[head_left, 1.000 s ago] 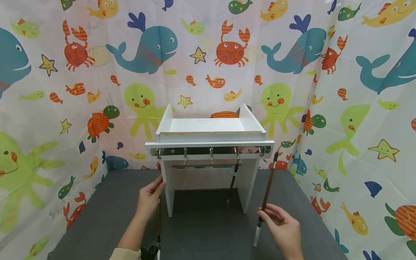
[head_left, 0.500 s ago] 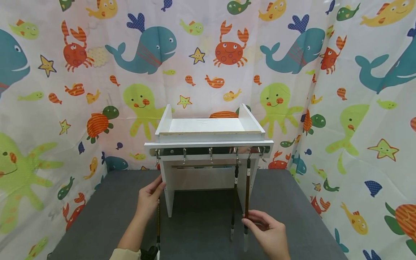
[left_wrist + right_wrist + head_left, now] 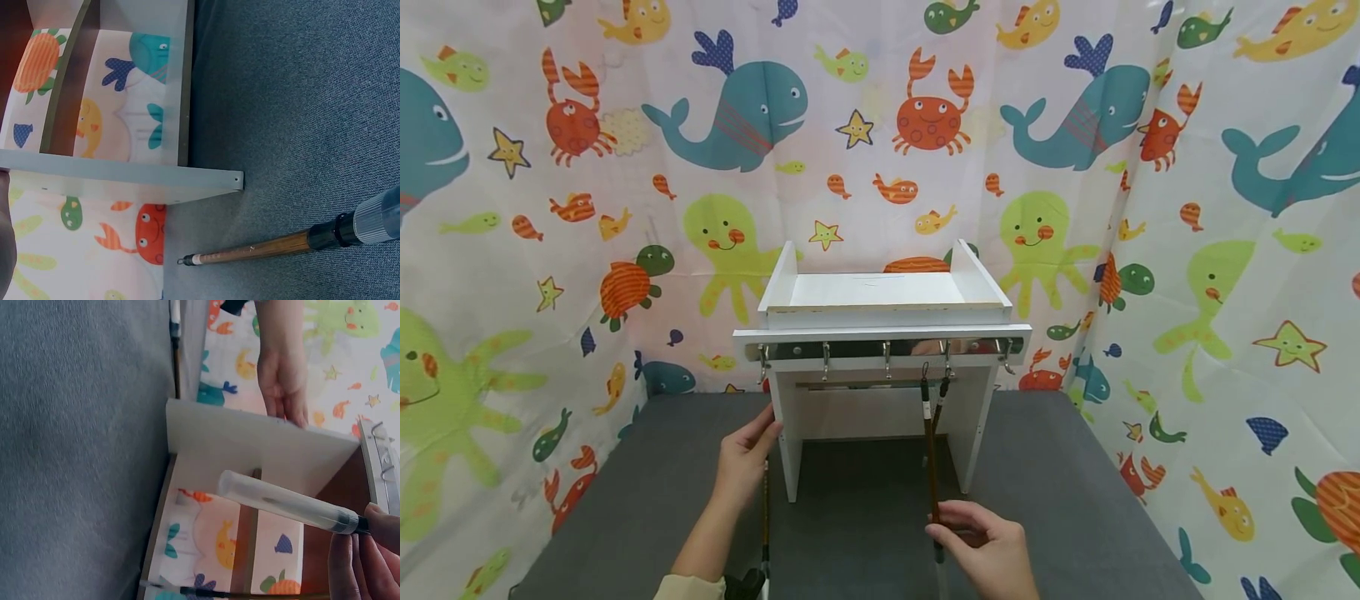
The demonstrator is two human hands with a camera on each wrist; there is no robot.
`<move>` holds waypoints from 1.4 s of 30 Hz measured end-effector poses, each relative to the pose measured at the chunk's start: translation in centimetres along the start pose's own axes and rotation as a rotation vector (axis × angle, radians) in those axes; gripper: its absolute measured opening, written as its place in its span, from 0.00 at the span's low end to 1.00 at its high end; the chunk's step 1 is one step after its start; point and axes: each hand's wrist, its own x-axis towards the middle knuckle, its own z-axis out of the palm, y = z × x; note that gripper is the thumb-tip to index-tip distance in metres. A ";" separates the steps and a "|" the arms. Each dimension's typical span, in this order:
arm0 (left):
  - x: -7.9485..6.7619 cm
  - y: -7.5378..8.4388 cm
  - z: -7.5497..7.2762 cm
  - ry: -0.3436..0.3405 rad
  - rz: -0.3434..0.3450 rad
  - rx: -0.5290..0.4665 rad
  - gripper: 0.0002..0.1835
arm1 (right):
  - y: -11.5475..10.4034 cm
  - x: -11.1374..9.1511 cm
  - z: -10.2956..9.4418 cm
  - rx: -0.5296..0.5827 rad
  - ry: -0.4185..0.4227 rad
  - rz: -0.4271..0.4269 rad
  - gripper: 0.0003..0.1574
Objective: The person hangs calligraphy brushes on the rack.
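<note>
Your right hand (image 3: 983,543) pinches brown brush (image 3: 932,467) between thumb and fingers near lower end; clear cap (image 3: 284,501) juts below grip. Shaft rises above fingertips, top near hook (image 3: 947,357) bearing second brush (image 3: 941,400). Your left hand (image 3: 741,462), fingers loosely extended, touches side panel (image 3: 786,442) of white shelf (image 3: 887,317).

No text, brand or number can be read. The held brush (image 3: 932,475) bears a small pale label (image 3: 927,410) near the top of its handle, with whatever is on it too small to make out. In the left wrist view, a second brush (image 3: 281,244) shows faint light marks (image 3: 252,249) along its brown handle, illegible.
</note>
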 end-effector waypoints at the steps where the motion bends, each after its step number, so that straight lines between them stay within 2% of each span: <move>1: 0.0 0.0 0.0 -0.001 -0.003 0.003 0.26 | 0.1 0.0 0.1 0.007 -0.014 -0.010 0.13; 9: 0.0 0.0 -0.1 -0.014 -0.023 0.022 0.26 | 0.5 -0.2 0.4 -0.014 -0.170 0.035 0.14; 14: -0.1 0.2 -0.1 -0.015 -0.026 0.008 0.25 | 0.6 -0.2 0.6 -0.021 -0.218 0.032 0.14; 31: 0.0 -0.2 0.0 -0.006 -0.019 0.000 0.26 | 0.6 0.5 0.9 -0.069 -0.247 0.024 0.17; 38: 0.1 -0.2 0.0 0.000 -0.014 -0.009 0.26 | 0.2 0.1 0.7 -0.037 -0.251 0.031 0.17; 42: 0.1 -0.3 -0.1 -0.001 -0.021 0.005 0.26 | 0.0 -0.1 0.6 -0.011 -0.280 -0.018 0.16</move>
